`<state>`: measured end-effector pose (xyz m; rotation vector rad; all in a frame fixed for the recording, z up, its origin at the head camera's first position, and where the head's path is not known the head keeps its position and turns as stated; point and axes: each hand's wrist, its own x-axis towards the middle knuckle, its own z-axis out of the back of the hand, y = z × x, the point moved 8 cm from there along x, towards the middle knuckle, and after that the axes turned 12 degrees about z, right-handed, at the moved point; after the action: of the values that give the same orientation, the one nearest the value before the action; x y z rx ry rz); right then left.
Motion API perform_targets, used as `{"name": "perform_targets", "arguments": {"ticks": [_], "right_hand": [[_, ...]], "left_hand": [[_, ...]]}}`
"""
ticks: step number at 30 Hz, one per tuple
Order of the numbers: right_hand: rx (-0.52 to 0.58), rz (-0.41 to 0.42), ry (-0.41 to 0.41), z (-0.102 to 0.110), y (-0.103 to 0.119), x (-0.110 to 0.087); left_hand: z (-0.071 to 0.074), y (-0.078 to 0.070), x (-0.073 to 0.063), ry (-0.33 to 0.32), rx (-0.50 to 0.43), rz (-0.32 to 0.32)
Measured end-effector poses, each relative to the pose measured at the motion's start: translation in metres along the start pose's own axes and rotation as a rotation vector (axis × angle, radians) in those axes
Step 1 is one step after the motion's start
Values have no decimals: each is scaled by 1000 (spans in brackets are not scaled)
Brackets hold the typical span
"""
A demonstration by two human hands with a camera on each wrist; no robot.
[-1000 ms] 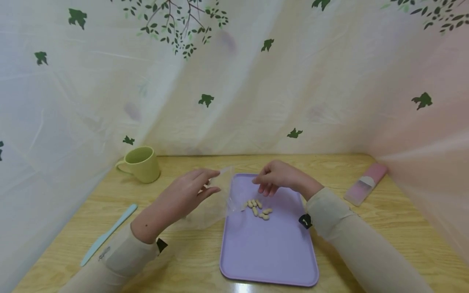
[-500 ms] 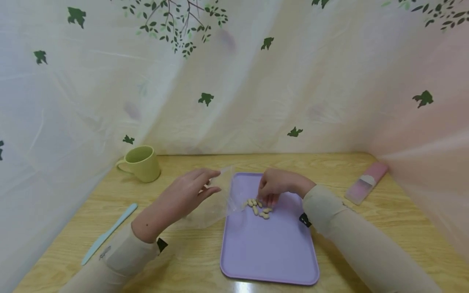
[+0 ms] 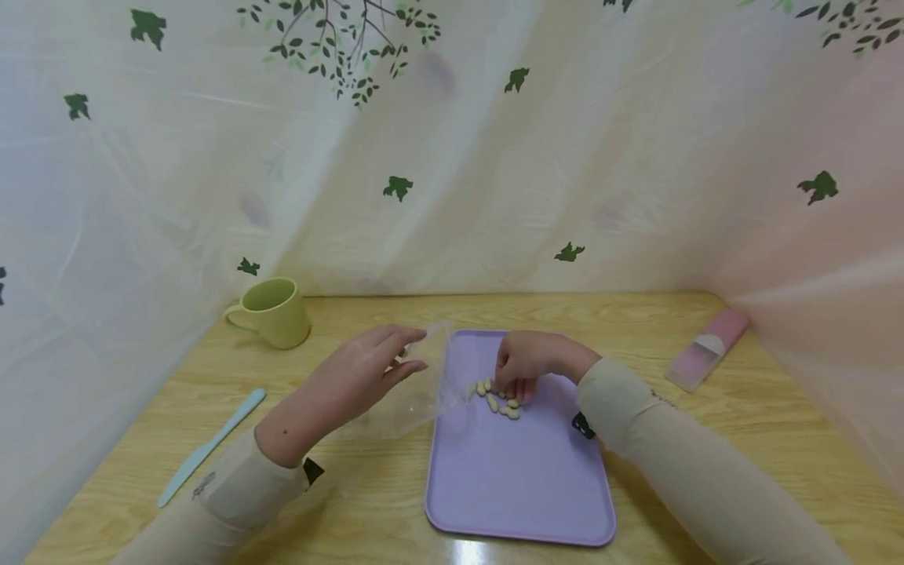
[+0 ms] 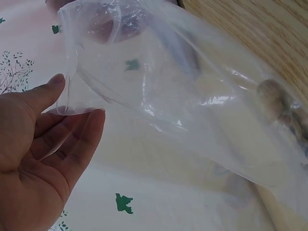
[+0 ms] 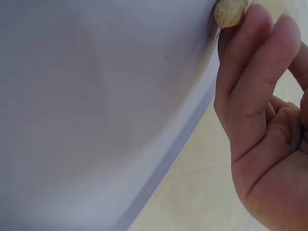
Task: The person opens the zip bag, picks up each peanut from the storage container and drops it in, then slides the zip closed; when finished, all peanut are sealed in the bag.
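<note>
My left hand holds a clear plastic bag by its mouth, thumb and fingers spread at the edge. In the left wrist view, the bag slants away from the fingers, with brownish lumps at its far end. My right hand reaches down over a small pile of peanuts on the purple tray. In the right wrist view, a peanut shows right at the fingertips. Thumb and index tips are hidden there, so I cannot tell whether they pinch one.
A green mug stands at the back left of the wooden table. A pale blue plastic knife lies to the left of my left arm. At the back right is a pink and clear packet. A patterned curtain hangs behind.
My right hand has come down from above the tray into the peanuts, then shifted slightly left. The left hand and the bag have stayed nearly still.
</note>
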<state>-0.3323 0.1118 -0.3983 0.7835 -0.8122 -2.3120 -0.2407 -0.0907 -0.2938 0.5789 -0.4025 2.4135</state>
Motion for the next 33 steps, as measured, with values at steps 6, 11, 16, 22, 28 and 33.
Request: {"name": "perform_targets", "arguments": {"ticks": [6,11,16,22,28,33], "right_hand": [[-21,6,9,-3,-1,2],[-15,5,4,-3,-2,3],[9,20,-49,6,-2,-1],[44,70,-132,18,5,-6],[48,107,-190,24,17,-12],[69,108,-217,24,24,-15]], "left_hand": [[0,0,-1,5,1,2],[1,-1,-1,0,-2,-6],[4,-1,0,-33,11,-16],[5,0,1,-40,1,-16],[4,1,0,-17,-4,-3],[3,2,-1,-7,-3,13]]}}
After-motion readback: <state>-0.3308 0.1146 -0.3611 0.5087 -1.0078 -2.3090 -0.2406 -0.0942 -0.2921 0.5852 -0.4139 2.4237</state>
